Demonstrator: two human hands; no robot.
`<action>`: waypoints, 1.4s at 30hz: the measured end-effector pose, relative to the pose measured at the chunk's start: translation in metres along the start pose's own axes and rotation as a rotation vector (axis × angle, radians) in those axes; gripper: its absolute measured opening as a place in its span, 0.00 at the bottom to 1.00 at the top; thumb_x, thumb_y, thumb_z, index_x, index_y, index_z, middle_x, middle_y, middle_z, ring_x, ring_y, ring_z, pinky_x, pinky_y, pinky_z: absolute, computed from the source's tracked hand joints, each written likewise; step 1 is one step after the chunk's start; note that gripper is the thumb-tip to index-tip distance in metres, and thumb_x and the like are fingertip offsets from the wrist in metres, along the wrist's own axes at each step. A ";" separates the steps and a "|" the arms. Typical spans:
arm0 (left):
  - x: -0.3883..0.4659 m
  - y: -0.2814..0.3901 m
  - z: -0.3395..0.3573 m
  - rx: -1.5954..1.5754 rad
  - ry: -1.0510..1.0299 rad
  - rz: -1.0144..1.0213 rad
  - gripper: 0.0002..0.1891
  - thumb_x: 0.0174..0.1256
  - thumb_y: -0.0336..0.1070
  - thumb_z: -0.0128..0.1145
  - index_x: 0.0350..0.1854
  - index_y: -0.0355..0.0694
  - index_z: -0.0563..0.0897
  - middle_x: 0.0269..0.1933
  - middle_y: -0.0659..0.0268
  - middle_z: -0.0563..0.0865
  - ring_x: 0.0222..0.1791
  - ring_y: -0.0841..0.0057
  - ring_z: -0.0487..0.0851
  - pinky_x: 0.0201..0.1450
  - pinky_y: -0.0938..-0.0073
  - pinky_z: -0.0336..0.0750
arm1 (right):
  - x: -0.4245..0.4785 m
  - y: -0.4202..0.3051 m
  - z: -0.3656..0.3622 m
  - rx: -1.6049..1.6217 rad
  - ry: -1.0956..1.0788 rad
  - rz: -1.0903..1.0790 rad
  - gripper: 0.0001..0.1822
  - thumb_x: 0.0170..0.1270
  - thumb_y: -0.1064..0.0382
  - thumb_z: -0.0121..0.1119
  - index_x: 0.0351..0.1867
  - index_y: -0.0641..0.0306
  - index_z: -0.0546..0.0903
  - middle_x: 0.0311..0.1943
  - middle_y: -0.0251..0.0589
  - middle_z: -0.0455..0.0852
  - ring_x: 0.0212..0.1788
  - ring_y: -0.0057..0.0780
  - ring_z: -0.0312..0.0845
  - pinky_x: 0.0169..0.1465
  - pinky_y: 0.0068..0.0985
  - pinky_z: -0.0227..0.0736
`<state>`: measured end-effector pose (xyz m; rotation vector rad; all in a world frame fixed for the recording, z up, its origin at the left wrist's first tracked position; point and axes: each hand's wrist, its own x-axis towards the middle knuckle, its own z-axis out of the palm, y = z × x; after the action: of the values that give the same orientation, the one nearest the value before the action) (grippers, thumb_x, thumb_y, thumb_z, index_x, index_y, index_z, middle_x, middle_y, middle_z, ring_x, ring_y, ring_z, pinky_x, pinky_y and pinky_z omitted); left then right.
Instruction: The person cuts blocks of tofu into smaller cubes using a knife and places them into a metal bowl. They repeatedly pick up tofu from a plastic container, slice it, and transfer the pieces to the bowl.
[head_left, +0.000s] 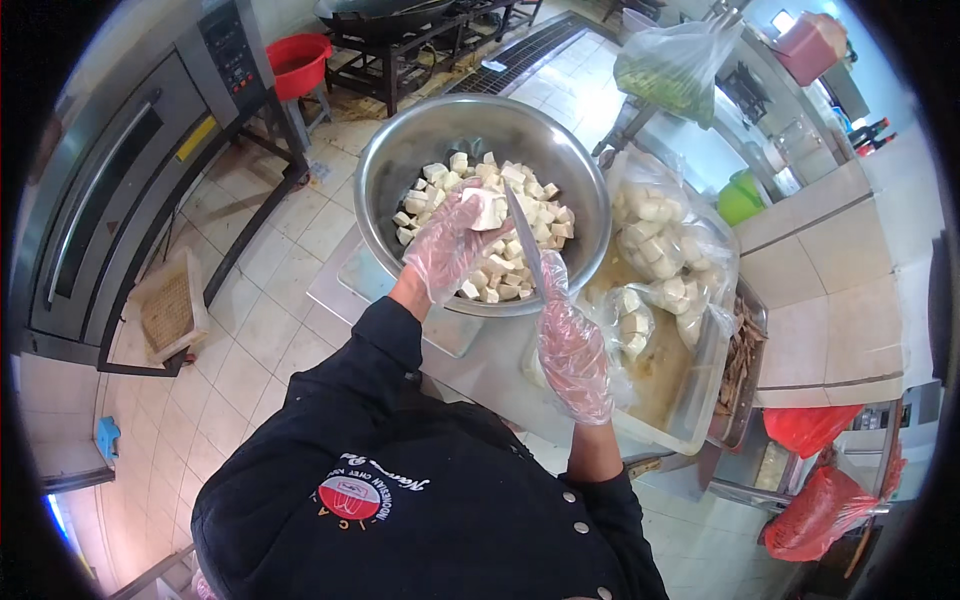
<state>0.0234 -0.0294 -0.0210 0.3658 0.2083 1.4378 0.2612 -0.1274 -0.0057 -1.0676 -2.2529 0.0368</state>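
My left hand (451, 238), in a clear plastic glove, holds a white block that looks like tofu (486, 208) over a large stainless steel bowl (390, 142). Many cut white cubes (525, 184) lie in the bowl. In a clear glove too, my right hand (574, 337) grips a knife (523, 225) whose blade points up and away beside the block. Its handle is hidden by the hand. Right of the bowl, plastic bags of white blocks (652, 247) lie in a clear plastic tub (701, 420) with cloudy yellowish liquid.
The bowl stands on a metal table (480, 379). A metal tray of brown strips (742, 352) adjoins the tub. A steel oven (112, 195) stands left, near a red basin (298, 64). A bag of green contents (675, 75) hangs beyond the tub, and red bags (817, 514) hang at right.
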 end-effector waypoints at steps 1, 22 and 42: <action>-0.002 0.002 0.003 0.077 0.030 0.045 0.19 0.78 0.34 0.59 0.65 0.35 0.72 0.60 0.55 0.82 0.61 0.63 0.84 0.70 0.60 0.82 | 0.005 -0.006 -0.004 -0.001 0.010 0.000 0.30 0.63 0.73 0.62 0.69 0.58 0.76 0.34 0.45 0.83 0.34 0.46 0.80 0.36 0.43 0.72; 0.000 -0.007 -0.003 -0.077 0.047 -0.036 0.30 0.81 0.55 0.53 0.69 0.32 0.69 0.62 0.51 0.79 0.62 0.60 0.81 0.73 0.62 0.76 | 0.030 -0.048 -0.005 0.038 -0.241 0.228 0.39 0.71 0.72 0.50 0.84 0.55 0.57 0.31 0.47 0.81 0.27 0.42 0.74 0.34 0.39 0.70; 0.014 0.001 -0.030 0.597 -0.007 -0.059 0.28 0.72 0.26 0.62 0.73 0.32 0.69 0.70 0.54 0.77 0.72 0.63 0.75 0.76 0.61 0.73 | -0.002 -0.023 -0.029 -0.006 -0.033 0.116 0.40 0.62 0.74 0.61 0.79 0.56 0.67 0.39 0.46 0.84 0.34 0.46 0.77 0.40 0.41 0.75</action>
<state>0.0136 -0.0114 -0.0475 0.8423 0.6418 1.2953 0.2628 -0.1509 0.0223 -1.2082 -2.2192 0.0978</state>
